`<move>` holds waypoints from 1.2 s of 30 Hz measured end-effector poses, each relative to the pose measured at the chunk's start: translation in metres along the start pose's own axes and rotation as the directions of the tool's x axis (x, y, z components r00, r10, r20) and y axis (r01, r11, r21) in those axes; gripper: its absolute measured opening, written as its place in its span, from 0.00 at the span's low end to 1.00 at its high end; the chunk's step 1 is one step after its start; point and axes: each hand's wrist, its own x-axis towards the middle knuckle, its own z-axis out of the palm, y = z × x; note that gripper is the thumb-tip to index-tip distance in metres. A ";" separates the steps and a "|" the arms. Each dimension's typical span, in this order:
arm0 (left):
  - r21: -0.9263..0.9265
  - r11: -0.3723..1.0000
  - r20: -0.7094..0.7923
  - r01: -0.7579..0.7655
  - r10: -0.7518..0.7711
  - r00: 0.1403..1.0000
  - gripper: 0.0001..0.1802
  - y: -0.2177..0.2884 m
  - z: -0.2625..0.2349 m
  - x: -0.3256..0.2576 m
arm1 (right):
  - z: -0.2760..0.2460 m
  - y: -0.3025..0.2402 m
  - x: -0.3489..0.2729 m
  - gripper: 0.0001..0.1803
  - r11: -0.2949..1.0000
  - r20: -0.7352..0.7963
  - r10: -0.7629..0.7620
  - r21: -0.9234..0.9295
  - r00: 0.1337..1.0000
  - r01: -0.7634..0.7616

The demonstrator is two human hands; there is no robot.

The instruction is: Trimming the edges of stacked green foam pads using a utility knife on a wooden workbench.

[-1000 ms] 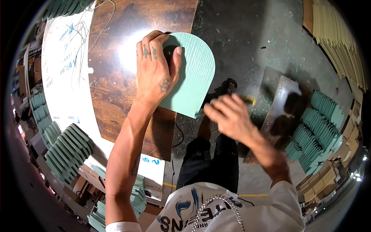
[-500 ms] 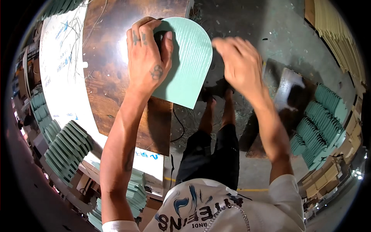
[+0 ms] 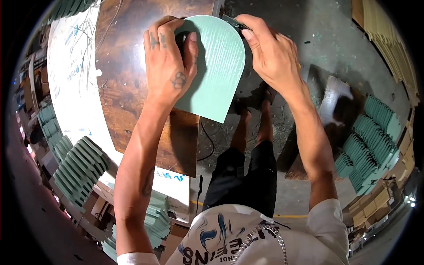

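A pale green, arch-topped board (image 3: 216, 70) lies across the right edge of the dark wooden table (image 3: 128, 110), its rounded end pointing away from me. My left hand (image 3: 170, 59) is closed around its left side, thumb on the top face and fingers over the far left edge. At the board's far right curve, my right hand (image 3: 278, 57) pinches a small dark flat piece (image 3: 236, 23) between thumb and forefinger. That piece meets or comes very close to the rim; its kind is too small to make out.
Stacks of similar green boards stand at the left (image 3: 81, 172) and on a low wooden platform (image 3: 329, 97) at the right. A white printed sheet (image 3: 73, 88) borders the table. Yellowish sheets (image 3: 386, 39) lean at the far right. Green scraps litter the concrete floor (image 3: 291, 13).
My right hand has moved away from me to the board's far right curve, and the dark piece in its pinch now shows. My left hand keeps its hold; the board has barely shifted.
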 end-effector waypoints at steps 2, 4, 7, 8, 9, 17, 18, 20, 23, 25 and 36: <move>-0.004 1.000 -0.020 -0.025 0.025 0.999 0.18 -0.003 0.001 0.000 | 0.004 0.000 0.000 0.19 0.997 -0.015 -0.060 0.043 0.998 0.061; -0.006 0.999 -0.040 -0.046 0.046 0.998 0.18 -0.005 0.001 0.000 | 0.005 0.004 -0.007 0.20 0.995 -0.011 -0.097 0.021 0.995 0.097; -0.020 0.999 -0.032 -0.035 0.034 0.999 0.18 -0.006 0.000 -0.001 | -0.003 -0.005 -0.021 0.22 0.993 0.020 -0.119 -0.007 0.993 0.119; 0.004 0.999 -0.028 -0.038 0.039 0.999 0.18 -0.007 -0.002 -0.002 | -0.005 -0.011 -0.026 0.23 0.994 0.047 -0.103 -0.015 0.994 0.104; 0.017 0.999 -0.030 -0.048 0.048 0.998 0.19 -0.006 -0.001 0.000 | -0.002 -0.009 -0.039 0.23 0.994 -0.020 -0.110 -0.017 0.994 0.109; -0.003 0.999 -0.019 -0.034 0.034 0.999 0.17 -0.005 0.000 -0.002 | 0.002 -0.074 -0.132 0.24 0.992 0.152 -0.124 0.002 0.981 0.126; -0.001 1.000 0.007 -0.004 0.004 1.000 0.17 -0.004 -0.001 -0.003 | 0.004 -0.082 -0.139 0.23 0.986 0.170 -0.164 0.050 0.972 0.158; -0.007 1.000 0.004 -0.018 0.018 1.000 0.17 -0.004 0.001 -0.002 | 0.004 -0.082 -0.147 0.22 0.945 0.254 -0.290 0.231 0.923 0.233; 0.069 0.997 0.004 0.017 -0.018 1.000 0.16 -0.016 0.002 -0.003 | 0.000 -0.063 -0.111 0.22 0.962 0.171 -0.254 0.143 0.952 0.231; 0.125 0.992 -0.025 0.031 -0.028 0.999 0.18 -0.028 -0.005 0.002 | 0.002 -0.051 -0.089 0.23 0.951 0.083 -0.274 0.170 0.958 0.258; 0.025 0.994 -0.042 0.108 -0.107 0.993 0.15 -0.009 -0.006 0.010 | -0.019 0.009 0.045 0.24 0.950 0.185 -0.297 -0.039 0.937 0.309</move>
